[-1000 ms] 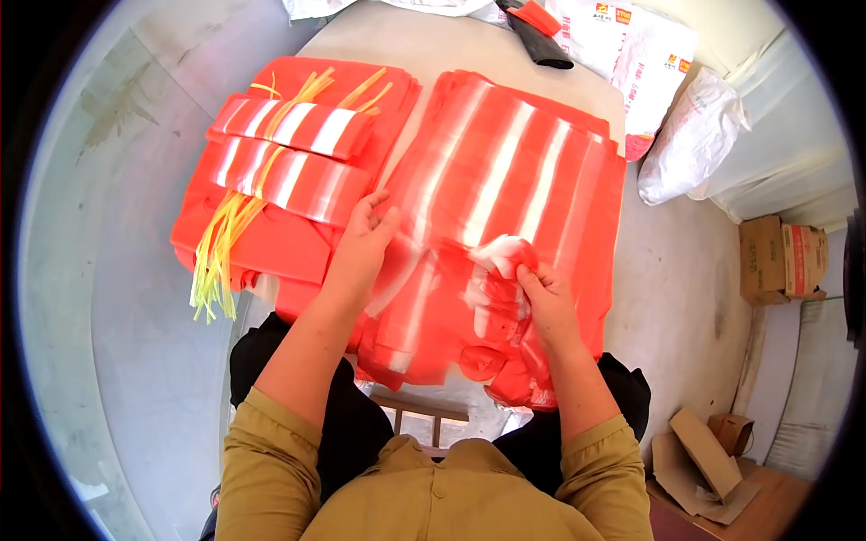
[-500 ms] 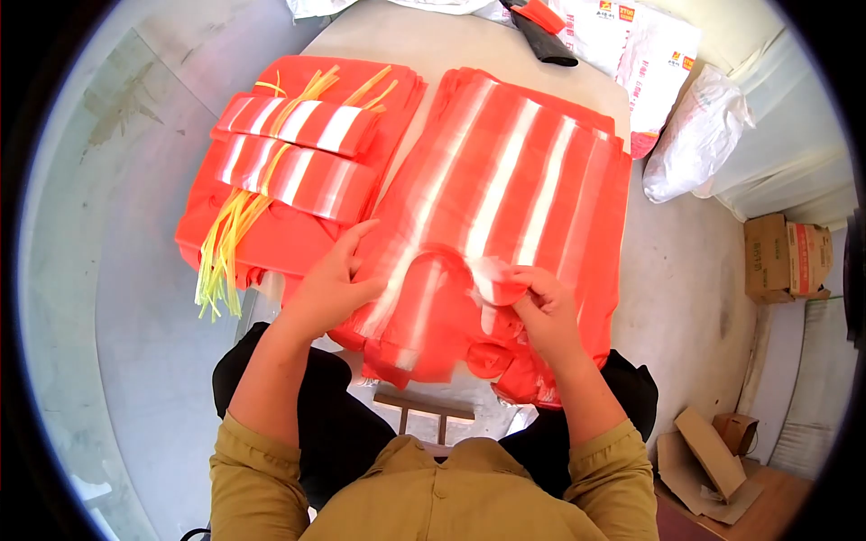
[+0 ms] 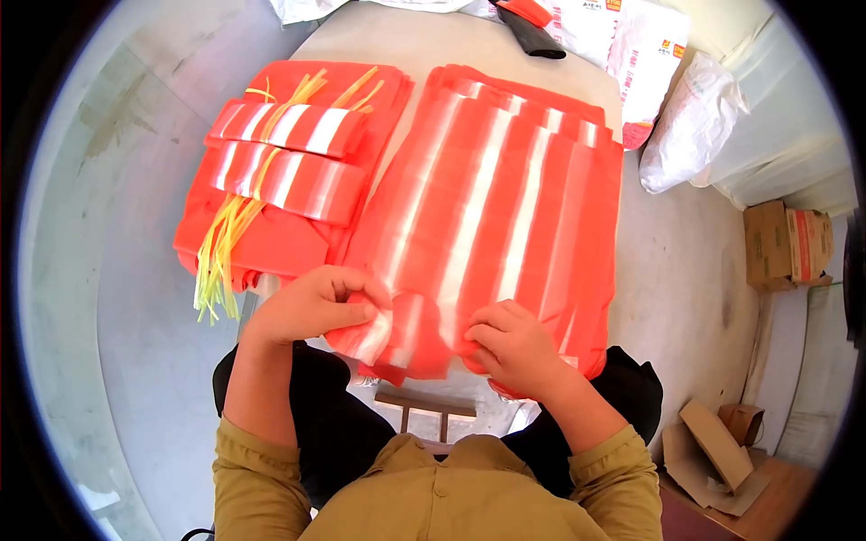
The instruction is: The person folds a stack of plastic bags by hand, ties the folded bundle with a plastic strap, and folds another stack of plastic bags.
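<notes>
A stack of red plastic bags with white stripes (image 3: 478,198) lies in front of me, its near edge ruffled and hanging over the table's front. My left hand (image 3: 320,307) is closed, thumb and fingers pinching the near left corner of the top bag. At the near middle edge, my right hand (image 3: 516,347) has its fingers closed on the same bag's film; its fingertips are partly hidden. A curved cut-out edge shows between the hands.
On the left, folded striped bundles (image 3: 289,180) and yellow strips (image 3: 230,234) lie on a red stack (image 3: 194,212). A black-and-red object (image 3: 532,32) lies at the table's back. White sacks (image 3: 690,126) stand behind right; cardboard boxes (image 3: 785,243) are further right.
My left hand has come down from the bag's surface and closed on its near left corner. My right hand has moved down and slightly left, lowering the lifted flap to the near edge.
</notes>
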Demonstrator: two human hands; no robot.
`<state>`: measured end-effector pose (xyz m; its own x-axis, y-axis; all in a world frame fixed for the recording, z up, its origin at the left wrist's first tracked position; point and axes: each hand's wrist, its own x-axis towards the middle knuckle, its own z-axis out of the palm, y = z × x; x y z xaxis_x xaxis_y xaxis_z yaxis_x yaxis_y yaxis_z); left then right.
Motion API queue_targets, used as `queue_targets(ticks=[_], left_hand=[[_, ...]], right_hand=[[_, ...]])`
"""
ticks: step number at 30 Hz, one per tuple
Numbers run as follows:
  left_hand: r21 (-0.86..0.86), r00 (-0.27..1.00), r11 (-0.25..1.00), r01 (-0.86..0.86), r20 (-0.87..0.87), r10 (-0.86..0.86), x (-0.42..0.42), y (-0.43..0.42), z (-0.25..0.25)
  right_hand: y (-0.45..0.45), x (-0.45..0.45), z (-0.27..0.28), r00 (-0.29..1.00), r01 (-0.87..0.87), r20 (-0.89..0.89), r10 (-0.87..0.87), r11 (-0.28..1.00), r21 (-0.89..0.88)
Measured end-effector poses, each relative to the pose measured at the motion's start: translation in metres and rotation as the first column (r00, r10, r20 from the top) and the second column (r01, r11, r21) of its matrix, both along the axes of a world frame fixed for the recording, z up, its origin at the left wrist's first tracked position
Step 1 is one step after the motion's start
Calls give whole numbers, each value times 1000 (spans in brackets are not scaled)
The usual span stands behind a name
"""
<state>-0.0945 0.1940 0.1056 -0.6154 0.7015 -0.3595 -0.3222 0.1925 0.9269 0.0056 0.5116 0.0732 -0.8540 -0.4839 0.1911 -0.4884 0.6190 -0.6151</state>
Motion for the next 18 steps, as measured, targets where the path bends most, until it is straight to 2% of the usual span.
queue_targets(ticks=[1, 4, 5, 8, 11, 14, 17, 18], left_hand=[[24, 1000, 1000, -14, 2, 14, -3, 6, -5], [-78, 991, 988, -135, -27, 134, -9, 37, -11], [-85, 990, 987, -139, -39, 136, -11, 48, -15], [-208, 971, 975, -74, -240, 23, -17, 80, -29], [-272, 991, 959, -85, 72, 108, -12, 106, -5], [-197, 990, 970, -139, -6, 141, -12, 108, -19], [-229, 957, 952, -204, -252, 144, -7, 113, -19], [-265, 902, 938, -224, -421, 96, -6, 113, -19]], right_hand=[[0, 1, -3, 1000, -11, -29, 11, 1000, 1], [0, 1, -8, 998, -4, -70, 6, 1000, 30], [0, 1, -9, 997, -5, -79, 8, 999, 33], [-1, 1, -12, 994, -11, -111, 16, 999, 53], [1, 3, -15, 991, -13, -133, 23, 997, 77], [3, 6, -20, 991, -7, -135, 16, 998, 63], [3, 6, -18, 988, 4, -153, 3, 999, 41], [3, 6, -15, 989, 4, -150, 2, 999, 38]])
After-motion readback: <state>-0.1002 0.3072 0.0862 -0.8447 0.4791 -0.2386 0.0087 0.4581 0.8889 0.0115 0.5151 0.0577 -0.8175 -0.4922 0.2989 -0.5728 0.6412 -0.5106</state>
